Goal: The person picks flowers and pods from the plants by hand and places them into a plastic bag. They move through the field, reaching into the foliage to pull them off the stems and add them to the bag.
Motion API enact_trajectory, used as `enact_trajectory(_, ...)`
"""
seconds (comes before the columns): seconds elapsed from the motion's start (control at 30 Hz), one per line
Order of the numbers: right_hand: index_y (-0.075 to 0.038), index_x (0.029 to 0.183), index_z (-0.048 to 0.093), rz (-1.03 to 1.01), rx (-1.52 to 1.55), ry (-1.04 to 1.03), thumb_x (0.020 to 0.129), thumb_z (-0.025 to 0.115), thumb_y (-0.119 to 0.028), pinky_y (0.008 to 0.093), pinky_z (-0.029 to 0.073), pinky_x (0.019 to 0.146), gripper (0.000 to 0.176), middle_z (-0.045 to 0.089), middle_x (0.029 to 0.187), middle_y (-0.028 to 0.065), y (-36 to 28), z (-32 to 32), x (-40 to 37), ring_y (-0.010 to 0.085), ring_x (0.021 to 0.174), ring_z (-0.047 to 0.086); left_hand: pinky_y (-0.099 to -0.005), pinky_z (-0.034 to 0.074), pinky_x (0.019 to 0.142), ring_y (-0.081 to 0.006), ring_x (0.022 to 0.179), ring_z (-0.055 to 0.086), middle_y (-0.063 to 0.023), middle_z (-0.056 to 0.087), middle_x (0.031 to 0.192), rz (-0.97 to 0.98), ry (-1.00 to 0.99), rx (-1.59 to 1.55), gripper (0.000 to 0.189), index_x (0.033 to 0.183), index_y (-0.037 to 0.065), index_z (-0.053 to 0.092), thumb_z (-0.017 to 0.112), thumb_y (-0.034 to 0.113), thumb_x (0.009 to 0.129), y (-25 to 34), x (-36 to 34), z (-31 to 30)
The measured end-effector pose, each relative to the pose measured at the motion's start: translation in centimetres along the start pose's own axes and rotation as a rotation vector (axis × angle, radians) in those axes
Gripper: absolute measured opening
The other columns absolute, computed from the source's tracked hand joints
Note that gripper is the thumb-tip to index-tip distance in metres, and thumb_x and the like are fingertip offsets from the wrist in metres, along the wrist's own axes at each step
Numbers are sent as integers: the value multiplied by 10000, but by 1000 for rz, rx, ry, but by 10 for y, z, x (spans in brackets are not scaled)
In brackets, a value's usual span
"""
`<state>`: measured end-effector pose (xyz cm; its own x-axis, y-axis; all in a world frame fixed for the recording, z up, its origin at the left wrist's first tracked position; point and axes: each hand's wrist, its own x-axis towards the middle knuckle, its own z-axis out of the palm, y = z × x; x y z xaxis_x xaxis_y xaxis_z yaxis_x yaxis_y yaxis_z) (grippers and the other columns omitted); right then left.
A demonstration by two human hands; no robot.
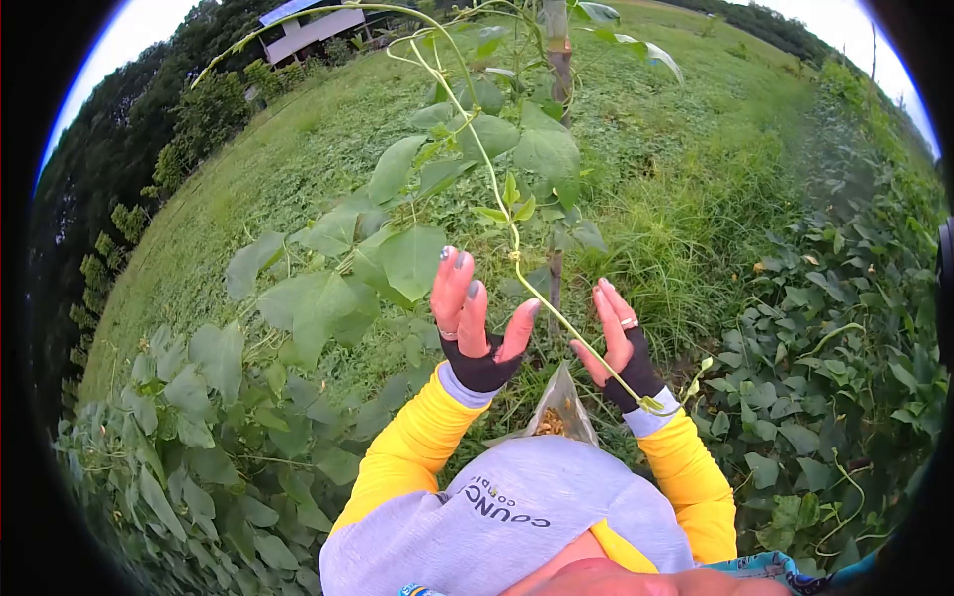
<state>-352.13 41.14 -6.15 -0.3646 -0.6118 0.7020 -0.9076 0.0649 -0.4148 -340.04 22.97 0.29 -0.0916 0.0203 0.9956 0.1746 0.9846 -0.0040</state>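
Note:
My left hand (479, 316), in a black fingerless glove, is raised with fingers apart beside broad green leaves (412, 260). It holds nothing that I can see. My right hand (618, 343), gloved the same way and wearing a ring, is up with its fingers extended. A long pale-green vine stem (494, 179) hangs down between the hands and crosses in front of my right hand, its curled tip near the right wrist. Below the hands, an open bag (564, 402) shows brownish-yellow bits inside.
A thin post (558, 74) stands behind the vine. Dense leafy plants (810, 368) grow on the right, and more foliage (214, 437) on the left. Grass and low growth cover the slope beyond. A building (310, 32) and trees are in the distance.

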Motion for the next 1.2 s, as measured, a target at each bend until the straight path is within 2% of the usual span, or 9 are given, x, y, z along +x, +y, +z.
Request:
enact_trajectory(0.13, 19, 1500, 190, -322, -80, 143, 766, 775, -279, 492, 223, 1136, 985, 216, 1541, 276, -24, 2, 101, 433, 1419, 248, -562, 251, 1109, -464, 1393, 261, -241, 287, 1516, 22, -169, 122, 834, 1450, 64, 338, 784, 281, 779, -17, 48, -23)
enact_trajectory(0.33, -20, 1537, 74, -477, 408, 138, 677, 819, -242, 470, 283, 1126, 1159, 251, 1540, 249, -48, 19, 237, 370, 1395, 339, -548, 275, 1095, -419, 1346, 373, -139, 511, 1373, -46, -235, -41, 363, 1105, 123, 643, 767, 174, 768, -11, 86, -27)
enact_trajectory(0.43, -68, 1542, 127, -569, 453, 12, 710, 782, -199, 431, 370, 1061, 1067, 504, 1333, 196, -81, 21, 268, 323, 1255, 498, -500, 365, 1049, -378, 1229, 513, -97, 619, 1232, -63, -55, -106, 224, 1008, 116, 636, 727, 86, 805, -23, 112, -56)
enact_trajectory(0.53, -42, 1432, 370, -623, 372, -79, 735, 772, -169, 407, 416, 1002, 815, 578, 1180, 151, -126, 16, 277, 291, 1163, 545, -491, 415, 1009, -398, 1162, 540, -111, 637, 1131, -60, 76, -66, 210, 955, 97, 628, 712, 62, 765, -47, 129, -88)
enact_trajectory(0.7, -3, 1054, 601, -854, 420, -84, 834, 722, -120, 333, 473, 800, 277, 627, 1016, 120, -175, 33, 304, 195, 929, 598, -290, 461, 934, -137, 1102, 571, -99, 638, 1192, -625, 64, -439, 193, 1105, 18, 618, 617, 135, 952, -48, 152, -150)
enact_trajectory(0.83, -35, 1043, 612, -557, 627, -194, 921, 667, -188, 263, 454, 647, 203, 603, 741, 30, -201, 57, 317, 84, 677, 538, -297, 501, 881, -145, 1046, 603, -111, 616, 1244, -493, 124, -389, 415, 1340, 20, 500, 608, 134, 956, -54, 162, -183)
enact_trajectory(0.97, -60, 1055, 621, -707, 684, 175, 946, 630, -300, 289, 465, 625, 263, 621, 716, 42, -233, 89, 364, 133, 637, 576, -309, 532, 804, -193, 984, 651, -135, 644, 1193, -555, 214, -298, 368, 1292, 43, 553, 622, 125, 940, -18, 156, -201)
enact_trajectory(1.07, -89, 1035, 623, -577, 520, 158, 970, 550, -429, 346, 482, 622, 354, 630, 708, 116, -261, 98, 384, 274, 639, 626, -323, 531, 768, -250, 924, 666, -138, 677, 1072, -177, -125, 308, 251, 1154, 40, 635, 625, 65, 905, -30, 138, -214)
enact_trajectory(1.2, -66, 1032, 605, -588, 180, 130, 995, 423, -502, 453, 489, 658, 473, 635, 785, 208, -270, 146, 424, 370, 738, 645, -405, 515, 848, -305, 1003, 637, -133, 680, 1054, -381, -413, 640, 251, 1075, 60, 671, 645, 146, 841, -64, 106, -205)
